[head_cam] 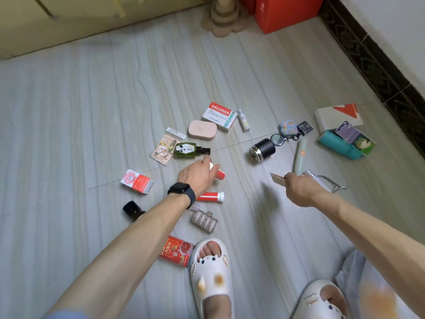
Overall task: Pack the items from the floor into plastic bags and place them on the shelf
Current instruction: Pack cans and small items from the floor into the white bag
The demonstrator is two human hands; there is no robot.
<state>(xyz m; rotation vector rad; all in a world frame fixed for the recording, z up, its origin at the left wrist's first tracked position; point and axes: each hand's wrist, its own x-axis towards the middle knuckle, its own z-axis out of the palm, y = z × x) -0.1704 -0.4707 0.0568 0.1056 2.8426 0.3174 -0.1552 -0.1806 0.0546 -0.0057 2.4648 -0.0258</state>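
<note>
The items lay scattered over the pale grey streaked floor (pixel 92 116), most of them around its middle and a few toward the dark skirting along its right edge.

There were three bottles:
- a green one with a black pump (pixel 190 150)
- a small white spray bottle (pixel 243 120)
- a dark bottle with a black cap (pixel 133 210), partly hidden by the left forearm

I counted four boxes:
- a red-and-white medicine box (pixel 219 116)
- a small red-and-white box (pixel 137 181)
- a white box with a red triangle (pixel 338 117)
- a teal box (pixel 337 146) with a purple-and-green pack (pixel 355 139) resting on it

One of each of these also lay there:
- a pink oval case (pixel 202 129)
- a printed sachet (pixel 163 147)
- an orange tube with a white cap (pixel 210 196)
- a strip of round pots (pixel 205 221)
- a red can (pixel 176 250), which touched the left of two white slippers (pixel 211 272)
- a black cylinder with a grille (pixel 262 149)
- a bunch of keychains (pixel 291 132)
- a pale green wand (pixel 300 157)
- a metal eyelash curler (pixel 334 184)

The left hand (pixel 197 178), with a black watch (pixel 180 189) on its wrist, reached down near the middle of the floor. Its fingers were bent round the white end of a red-and-white tube (pixel 219 173).

The right hand (pixel 301 189) was closed in a fist on a flat tan card (pixel 277 179), which stuck out to the left. A bit of clear plastic (pixel 315 177) showed just past its knuckles. I could not tell whether the hand held that too.
</note>
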